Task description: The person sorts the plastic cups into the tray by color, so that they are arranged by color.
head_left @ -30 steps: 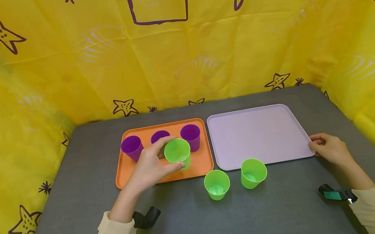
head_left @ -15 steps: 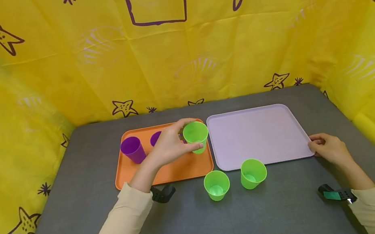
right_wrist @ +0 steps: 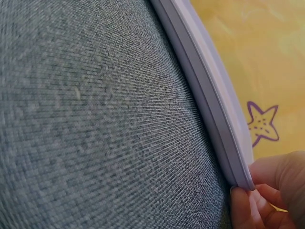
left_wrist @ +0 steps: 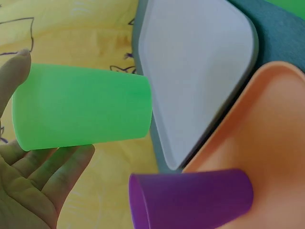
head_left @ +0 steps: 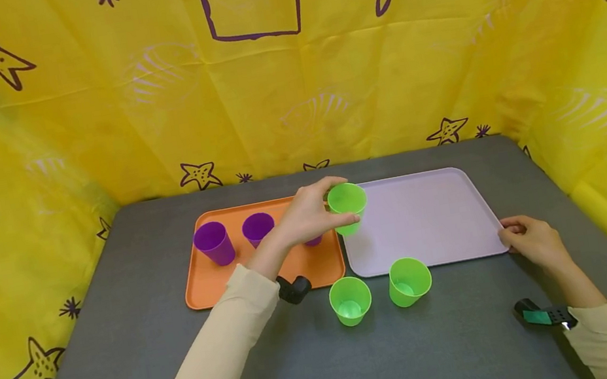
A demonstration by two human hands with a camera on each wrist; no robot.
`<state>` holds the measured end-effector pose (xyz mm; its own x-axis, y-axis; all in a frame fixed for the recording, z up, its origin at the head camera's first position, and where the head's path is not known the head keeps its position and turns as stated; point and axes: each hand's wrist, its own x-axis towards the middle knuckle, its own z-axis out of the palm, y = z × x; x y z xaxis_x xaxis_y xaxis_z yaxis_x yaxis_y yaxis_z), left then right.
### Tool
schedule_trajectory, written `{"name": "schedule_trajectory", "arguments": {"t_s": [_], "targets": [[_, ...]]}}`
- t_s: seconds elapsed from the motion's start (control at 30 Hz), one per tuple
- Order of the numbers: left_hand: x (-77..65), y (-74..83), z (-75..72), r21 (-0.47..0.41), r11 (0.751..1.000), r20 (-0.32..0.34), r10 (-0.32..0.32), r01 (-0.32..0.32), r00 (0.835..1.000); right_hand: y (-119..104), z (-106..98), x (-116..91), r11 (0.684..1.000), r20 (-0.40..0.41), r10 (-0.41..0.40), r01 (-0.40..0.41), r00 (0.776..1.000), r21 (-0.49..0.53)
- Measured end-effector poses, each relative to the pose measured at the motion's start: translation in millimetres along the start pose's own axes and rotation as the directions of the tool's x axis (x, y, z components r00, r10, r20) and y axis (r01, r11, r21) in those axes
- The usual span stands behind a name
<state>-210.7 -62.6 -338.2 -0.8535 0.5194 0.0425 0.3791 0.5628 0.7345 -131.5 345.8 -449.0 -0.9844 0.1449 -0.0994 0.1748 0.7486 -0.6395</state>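
Observation:
My left hand [head_left: 308,216] holds a green cup [head_left: 349,199] between thumb and fingers, above the left end of the lilac tray [head_left: 415,218]. In the left wrist view the held green cup [left_wrist: 86,107] is clear of both trays. My right hand [head_left: 535,240] pinches the near right corner of the lilac tray; in the right wrist view its thumb and fingers grip the rim [right_wrist: 214,95]. On the orange tray [head_left: 311,276] stand three purple cups, one at the left [head_left: 216,246], one in the middle [head_left: 258,228], and one mostly hidden behind my left hand.
Two more green cups stand upright on the grey table [head_left: 390,361] before the trays: one [head_left: 351,301] near the gap between them, the other [head_left: 409,282] below the lilac tray's front edge. A yellow patterned cloth [head_left: 266,102] rises behind and at both sides.
My left hand has carried the green cup rightward, from over the orange tray to over the lilac tray's left end. The right hand and the two standing green cups stay put.

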Motion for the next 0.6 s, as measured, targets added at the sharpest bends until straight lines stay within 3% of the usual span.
{"name": "schedule_trajectory", "arguments": {"t_s": [0.23,0.6], "targets": [[22.0,3.5,13.4,0.016,1.0,0.031,0.001,-0.001,1.0,0,-1,0,1.0,-0.011,-0.002,0.002,1.0,0.005],[46.2,1.9,35.6,0.141,0.99,0.079,-0.023,0.011,0.997,-3,-1,-1,1.0,-0.023,-0.001,0.001,1.0,0.004]]}}
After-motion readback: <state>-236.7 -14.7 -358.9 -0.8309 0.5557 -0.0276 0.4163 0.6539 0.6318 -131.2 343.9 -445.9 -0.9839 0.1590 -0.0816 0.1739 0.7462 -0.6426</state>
